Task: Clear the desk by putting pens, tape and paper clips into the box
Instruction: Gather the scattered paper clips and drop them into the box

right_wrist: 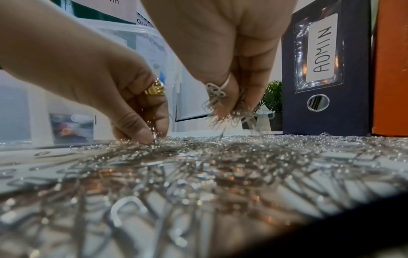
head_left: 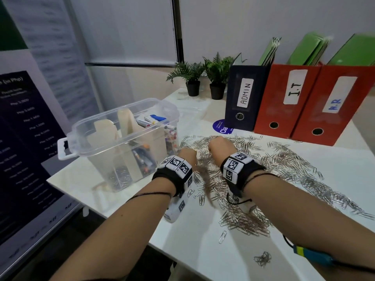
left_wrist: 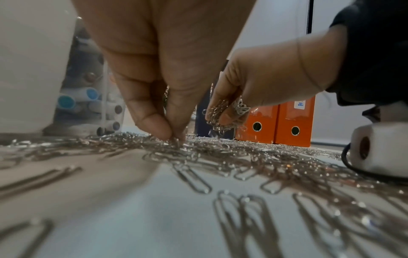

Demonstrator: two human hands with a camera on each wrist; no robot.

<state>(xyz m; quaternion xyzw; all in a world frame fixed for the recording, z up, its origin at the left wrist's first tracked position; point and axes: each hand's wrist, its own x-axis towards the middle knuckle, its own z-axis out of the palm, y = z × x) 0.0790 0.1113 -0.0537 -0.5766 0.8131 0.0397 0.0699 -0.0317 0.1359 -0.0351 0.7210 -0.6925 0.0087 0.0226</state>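
A wide spread of silver paper clips [head_left: 280,165] covers the white desk [head_left: 194,248]. My left hand [head_left: 187,154] reaches down into the pile's near-left edge; its fingertips [left_wrist: 163,131] pinch clips on the desk surface. My right hand [head_left: 220,146] is curled around a bunch of paper clips [left_wrist: 227,113] lifted just above the pile, the bunch [right_wrist: 232,111] dangling from its fingers. The clear plastic box [head_left: 121,142] stands left of both hands and holds markers [head_left: 170,134], tape rolls and some clips at its bottom.
A dark binder marked ADMIN [head_left: 245,96] and two red binders [head_left: 292,100] stand behind the pile. Two small potted plants [head_left: 205,78] sit at the back. A banner [head_left: 22,149] stands left of the desk. A small clump of clips [head_left: 262,258] lies near the front edge.
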